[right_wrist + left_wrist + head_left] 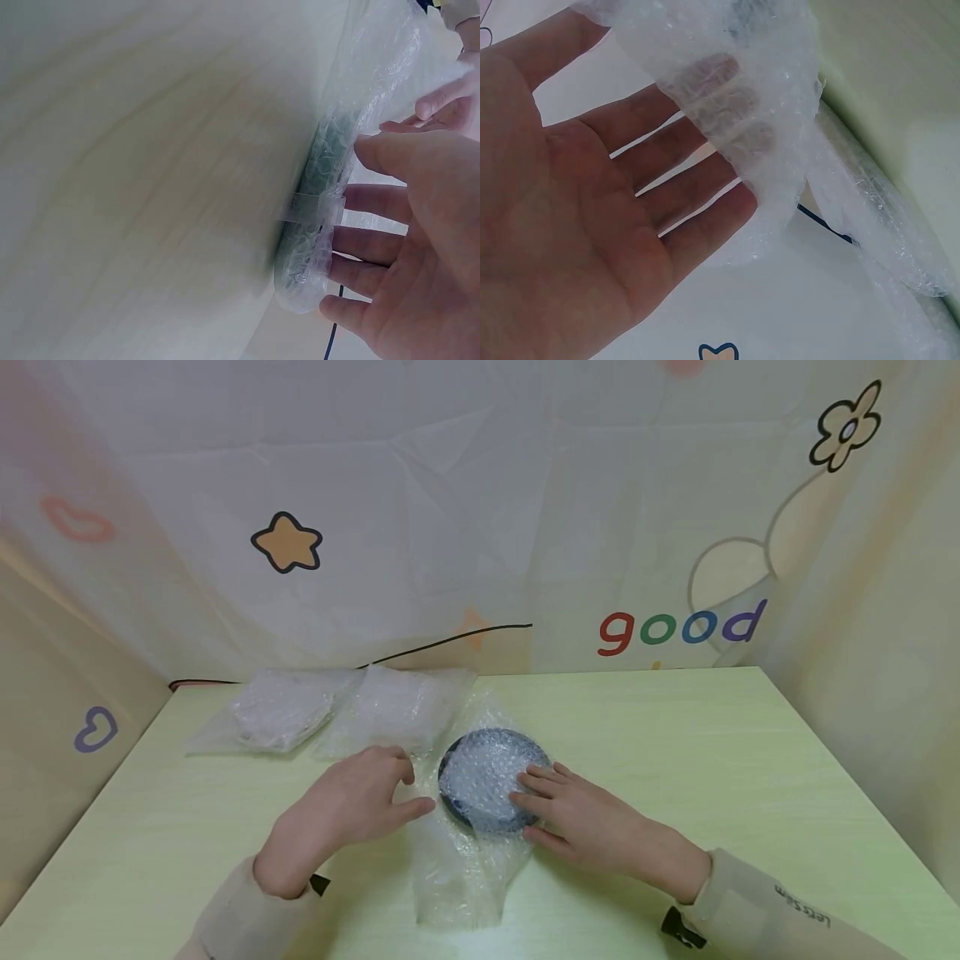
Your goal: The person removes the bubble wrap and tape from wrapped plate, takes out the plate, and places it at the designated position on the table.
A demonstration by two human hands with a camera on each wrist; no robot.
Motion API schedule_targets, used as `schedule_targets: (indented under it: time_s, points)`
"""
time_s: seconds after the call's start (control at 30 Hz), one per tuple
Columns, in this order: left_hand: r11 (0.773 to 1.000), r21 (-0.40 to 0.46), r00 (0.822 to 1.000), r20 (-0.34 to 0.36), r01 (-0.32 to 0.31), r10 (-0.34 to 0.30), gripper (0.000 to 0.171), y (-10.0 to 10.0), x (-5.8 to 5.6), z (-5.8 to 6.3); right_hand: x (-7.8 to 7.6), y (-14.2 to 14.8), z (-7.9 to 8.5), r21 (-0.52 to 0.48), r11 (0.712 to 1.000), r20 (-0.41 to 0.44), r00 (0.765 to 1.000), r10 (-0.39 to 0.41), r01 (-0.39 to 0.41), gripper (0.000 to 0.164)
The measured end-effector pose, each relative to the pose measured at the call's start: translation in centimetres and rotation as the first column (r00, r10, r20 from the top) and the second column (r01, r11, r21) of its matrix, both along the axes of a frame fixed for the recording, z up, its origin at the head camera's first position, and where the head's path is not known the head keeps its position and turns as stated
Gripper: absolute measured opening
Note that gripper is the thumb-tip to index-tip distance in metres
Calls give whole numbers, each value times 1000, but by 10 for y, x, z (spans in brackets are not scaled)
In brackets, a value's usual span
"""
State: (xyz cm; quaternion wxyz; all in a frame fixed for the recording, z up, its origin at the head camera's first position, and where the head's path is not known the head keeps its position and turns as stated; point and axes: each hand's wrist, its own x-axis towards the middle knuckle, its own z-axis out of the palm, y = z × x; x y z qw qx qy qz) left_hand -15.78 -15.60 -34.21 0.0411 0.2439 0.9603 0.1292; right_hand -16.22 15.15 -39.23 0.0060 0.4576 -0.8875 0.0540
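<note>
A round dark-blue plate (491,781) lies on the table under a layer of bubble wrap (457,877), whose loose ends stretch toward the front and back. My right hand (592,818) rests its extended fingers on the plate's right side. Seen from the right wrist, a strip of clear tape (304,208) crosses the edge of the wrapped plate (330,161). To the left, my left hand (352,797) hovers beside the plate with thumb and fingers apart. In the left wrist view its fingertips (742,139) show through the loose wrap (780,90); whether they touch it I cannot tell.
Behind my left hand lie two bubble-wrapped bundles, one at far left (281,710) and one nearer the middle (397,706). A printed curtain (450,527) hangs along the table's back edge and both sides. Pale green tabletop (720,760) extends to the right.
</note>
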Motion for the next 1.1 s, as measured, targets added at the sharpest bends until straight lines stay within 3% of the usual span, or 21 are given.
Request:
schedule_targets:
  time_s: [0.3,0.5,0.8,1.1]
  points:
    - [999,-42,997,70,19,-16,30,-4,6,6,-1,1,2,-3,1000,4,1000,10,-10,41]
    - [995,-57,994,84,81,-76,26,-8,7,7,-4,2,2,4,1000,16,1000,8,-8,41]
    - [994,-61,986,143,92,-82,22,-18,9,2,-5,2,0,10,1000,11,1000,18,-18,42]
    - [994,-36,979,178,105,-97,33,-23,8,-4,-5,3,1,9,1000,19,1000,10,-10,41]
